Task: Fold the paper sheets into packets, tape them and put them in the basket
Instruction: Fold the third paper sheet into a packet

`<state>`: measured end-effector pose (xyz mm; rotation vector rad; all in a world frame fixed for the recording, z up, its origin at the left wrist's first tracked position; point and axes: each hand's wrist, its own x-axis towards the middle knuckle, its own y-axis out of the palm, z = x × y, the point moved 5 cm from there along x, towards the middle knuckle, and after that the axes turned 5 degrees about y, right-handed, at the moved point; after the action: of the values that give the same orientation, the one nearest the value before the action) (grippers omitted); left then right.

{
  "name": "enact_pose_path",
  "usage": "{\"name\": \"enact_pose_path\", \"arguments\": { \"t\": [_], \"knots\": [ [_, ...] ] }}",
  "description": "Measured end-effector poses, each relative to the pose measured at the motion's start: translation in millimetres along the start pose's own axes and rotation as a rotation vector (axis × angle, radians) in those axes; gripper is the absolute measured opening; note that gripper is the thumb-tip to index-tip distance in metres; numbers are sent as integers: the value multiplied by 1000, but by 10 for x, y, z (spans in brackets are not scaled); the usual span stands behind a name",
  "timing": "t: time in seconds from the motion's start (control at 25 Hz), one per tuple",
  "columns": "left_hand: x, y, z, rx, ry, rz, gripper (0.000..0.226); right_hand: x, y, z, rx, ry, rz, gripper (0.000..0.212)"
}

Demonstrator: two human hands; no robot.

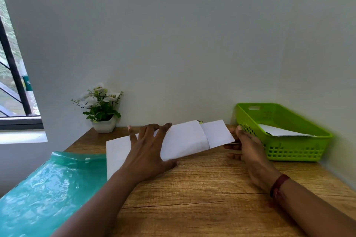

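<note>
A white paper sheet, partly folded over itself, lies across the middle of the wooden table. My left hand holds its left part, fingers spread on top and thumb under the near edge. My right hand pinches the sheet's right flap at its edge. A flat white sheet lies underneath at the left. The green plastic basket stands at the right against the wall, with a folded white packet inside.
A teal plastic folder covers the table's left front. A small white pot of artificial flowers stands at the back left by the wall. A window is at far left. A dark object peeks out behind the paper.
</note>
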<state>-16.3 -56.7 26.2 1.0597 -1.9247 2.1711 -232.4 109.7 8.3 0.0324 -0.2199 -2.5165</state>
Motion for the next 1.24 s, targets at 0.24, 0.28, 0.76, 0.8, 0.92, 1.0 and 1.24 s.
{"name": "enact_pose_path", "arguments": {
  "t": [0.24, 0.28, 0.76, 0.8, 0.92, 1.0, 1.24],
  "knots": [
    [-5, 6, -111, 12, 29, -38, 104, -40, 61, -10, -35, -34, 84, 35],
    [-5, -1, -134, 11, 36, -55, 104, -55, 82, -26, -50, -22, 111, 34],
    [-10, -9, -211, 55, 57, -73, 102, -107, 165, -74, -21, 26, 203, 22],
    [-10, -21, -211, 52, 55, -81, 102, -108, 165, -73, -16, 30, 196, 20],
    [-11, -25, -206, 71, 45, -59, 102, -100, 153, -84, -47, 40, 202, 26],
    [-13, -18, -206, 72, 49, -62, 101, -111, 168, -88, -78, 39, 227, 30],
    [-11, 7, -273, 81, 54, -33, 102, -163, 218, -81, -107, 56, 272, 33]
  ]
}}
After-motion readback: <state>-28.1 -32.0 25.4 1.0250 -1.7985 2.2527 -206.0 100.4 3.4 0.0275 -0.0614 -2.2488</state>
